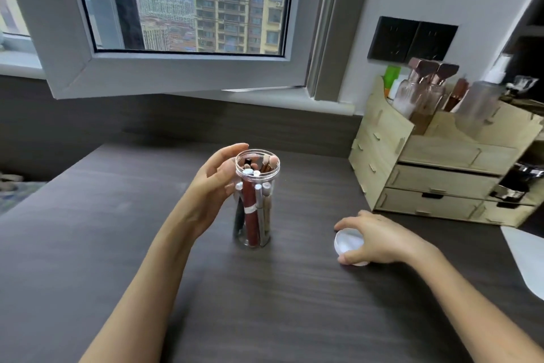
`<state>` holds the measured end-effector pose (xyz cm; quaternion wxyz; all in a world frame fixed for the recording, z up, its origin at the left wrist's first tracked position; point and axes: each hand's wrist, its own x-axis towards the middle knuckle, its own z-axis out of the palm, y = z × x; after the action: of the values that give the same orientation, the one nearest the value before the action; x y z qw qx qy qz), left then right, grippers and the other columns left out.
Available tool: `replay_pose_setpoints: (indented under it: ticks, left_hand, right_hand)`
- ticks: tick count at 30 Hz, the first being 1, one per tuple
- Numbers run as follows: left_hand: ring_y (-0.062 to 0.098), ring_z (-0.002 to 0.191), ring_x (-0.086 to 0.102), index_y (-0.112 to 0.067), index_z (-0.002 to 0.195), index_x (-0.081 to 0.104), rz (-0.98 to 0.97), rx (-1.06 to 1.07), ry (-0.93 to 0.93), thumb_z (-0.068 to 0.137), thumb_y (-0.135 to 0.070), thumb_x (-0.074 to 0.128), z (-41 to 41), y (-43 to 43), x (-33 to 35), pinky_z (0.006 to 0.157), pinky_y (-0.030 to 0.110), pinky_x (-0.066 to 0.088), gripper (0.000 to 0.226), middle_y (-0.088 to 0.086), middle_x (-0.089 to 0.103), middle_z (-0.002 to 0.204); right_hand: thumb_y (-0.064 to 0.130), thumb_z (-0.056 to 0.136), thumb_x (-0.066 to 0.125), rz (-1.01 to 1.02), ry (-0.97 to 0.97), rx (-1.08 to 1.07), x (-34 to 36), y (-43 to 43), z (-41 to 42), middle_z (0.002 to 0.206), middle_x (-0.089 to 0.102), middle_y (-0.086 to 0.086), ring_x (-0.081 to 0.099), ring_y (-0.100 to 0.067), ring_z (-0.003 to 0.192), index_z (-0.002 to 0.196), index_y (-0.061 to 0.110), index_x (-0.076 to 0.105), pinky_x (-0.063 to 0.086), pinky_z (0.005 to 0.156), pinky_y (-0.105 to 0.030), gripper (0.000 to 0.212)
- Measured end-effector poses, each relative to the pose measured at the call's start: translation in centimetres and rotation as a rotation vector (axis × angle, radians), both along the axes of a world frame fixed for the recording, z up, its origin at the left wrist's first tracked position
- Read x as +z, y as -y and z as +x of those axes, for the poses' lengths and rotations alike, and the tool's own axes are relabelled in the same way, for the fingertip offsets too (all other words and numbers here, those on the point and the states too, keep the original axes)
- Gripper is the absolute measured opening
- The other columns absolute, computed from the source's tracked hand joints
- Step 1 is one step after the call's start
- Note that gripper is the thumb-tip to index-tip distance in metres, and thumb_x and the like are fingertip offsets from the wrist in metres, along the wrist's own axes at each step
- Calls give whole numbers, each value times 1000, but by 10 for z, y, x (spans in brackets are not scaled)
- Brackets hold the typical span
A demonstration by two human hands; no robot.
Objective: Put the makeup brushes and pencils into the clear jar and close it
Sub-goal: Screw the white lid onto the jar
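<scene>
Clear plastic forms the jar, which stands upright and uncapped on the dark wood-grain table, just to the inner side of the left hand. Head view: the left hand is spread around the jar's upper part, palm toward the wall and fingertips curved behind the rim; whether the palm actually presses the wall cannot be told. Inside the jar stand the makeup brushes and pencils, among them a dark red tube with a white band, several silver-capped sticks and, at the mouth, pale brush tips. The right hand lies well apart from the jar, on the table to its right, fingers and thumb curled around the white lid, which is tilted with its hollow side facing the jar. Beyond the right hand, against the wall, stands a light wooden drawer organiser holding bottles. Beyond the left hand, an open window shows apartment towers.
</scene>
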<state>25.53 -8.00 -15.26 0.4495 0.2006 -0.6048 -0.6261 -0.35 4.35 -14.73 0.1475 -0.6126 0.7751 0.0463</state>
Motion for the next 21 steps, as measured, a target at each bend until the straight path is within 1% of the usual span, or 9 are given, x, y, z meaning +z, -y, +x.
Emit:
replay_pose_setpoints:
  ticks: [2,3,5,7,9,11,14,18,21]
  left_hand:
    - [18,112,63,-30,126,54,-4,-74,48,42,-55,86,7,-2,0,86,29,51,93,-1,67,124]
    - [20,116,61,-31,130,51,-4,-89,70,42,-47,88,10,-3,0,91,30,49,97,0,64,128]
    - [21,121,58,-32,133,47,-13,-66,114,44,-32,85,11,-5,-2,98,35,45,96,1,61,132]
    - [21,120,58,-31,132,47,-40,-41,148,49,-25,81,9,-8,-4,98,37,45,90,0,62,131]
    - [21,117,61,-28,130,49,-53,-15,153,51,-22,81,6,-9,-7,93,34,48,85,0,64,128]
    - [20,113,64,-26,125,53,-45,19,139,51,-21,82,4,-10,-9,90,31,49,80,1,66,124]
    - [18,109,66,-27,120,57,-39,55,137,51,-23,83,3,-10,-11,84,28,54,75,-1,69,118]
    - [19,109,66,-24,119,58,-45,89,148,50,-25,84,2,-9,-12,85,28,54,74,0,69,117]
    - [13,105,66,-25,114,59,-42,101,154,52,-18,84,1,-8,-12,78,21,55,67,-2,69,114]
  right_hand:
    - [50,71,70,-137,141,27,6,5,3,108,47,4,52,-13,99,127,42,49,39,79,-22,61]
    - [47,72,71,-261,286,25,12,9,7,107,51,2,54,-12,95,124,42,51,40,77,-20,56]
    - [33,75,74,-536,758,-12,28,17,24,103,59,-2,60,-12,91,113,35,55,47,77,-21,43]
    - [17,75,74,-712,1251,-41,44,26,43,99,61,-6,61,-17,94,103,24,50,50,87,-33,38]
    - [6,79,70,-792,1485,-38,55,35,63,103,57,-11,56,-22,100,97,18,45,45,98,-41,33]
    - [0,82,65,-799,1502,17,57,45,80,112,54,-12,56,-21,105,92,14,43,46,98,-35,28]
    - [6,79,70,-692,1286,135,46,55,92,118,59,-3,61,-14,106,92,12,47,55,82,-21,27]
    - [21,75,75,-651,1102,215,36,60,88,118,63,7,57,-15,115,96,16,51,54,93,-36,32]
    - [25,73,76,-660,1006,260,35,60,84,115,63,17,55,-9,115,95,17,52,48,101,-41,34]
